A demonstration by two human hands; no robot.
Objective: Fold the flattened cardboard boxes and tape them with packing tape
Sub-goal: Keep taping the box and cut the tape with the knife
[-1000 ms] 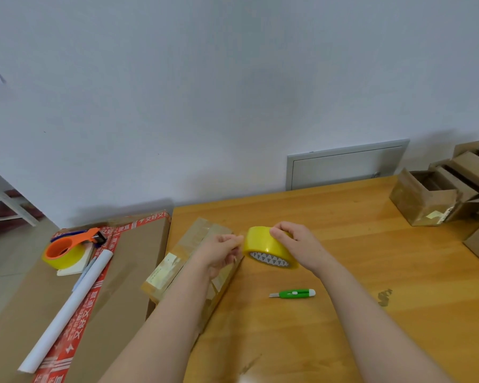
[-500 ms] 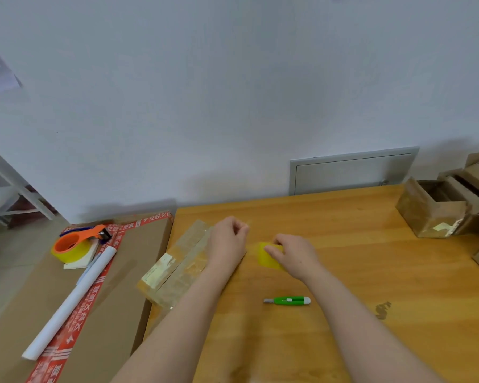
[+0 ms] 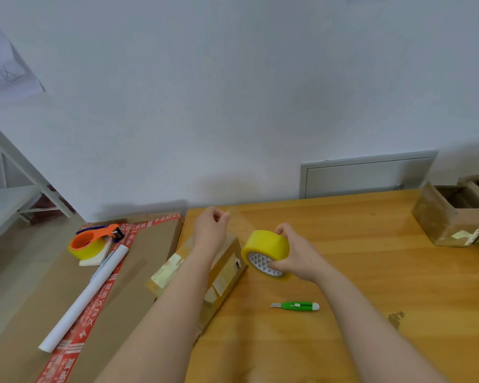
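Note:
A folded cardboard box [image 3: 224, 272] with old labels lies on the wooden table [image 3: 371, 286], partly under my left forearm. My right hand [image 3: 296, 255] grips a yellow roll of packing tape [image 3: 266, 248] just right of the box. My left hand [image 3: 212, 226] pinches the free end of a clear tape strip [image 3: 239, 221], which stretches from the roll up and to the left above the box's far end.
A green utility knife [image 3: 296, 306] lies on the table in front of the roll. Several open cardboard boxes [image 3: 454, 219] stand at the far right. To the left, a large flat carton [image 3: 53, 313] carries an orange tape dispenser [image 3: 91, 241] and a white paper roll [image 3: 86, 297].
My hands have drawn apart: the left one has pulled a strip of tape off the roll, up and to the left, while the right one has tilted the roll up off the table.

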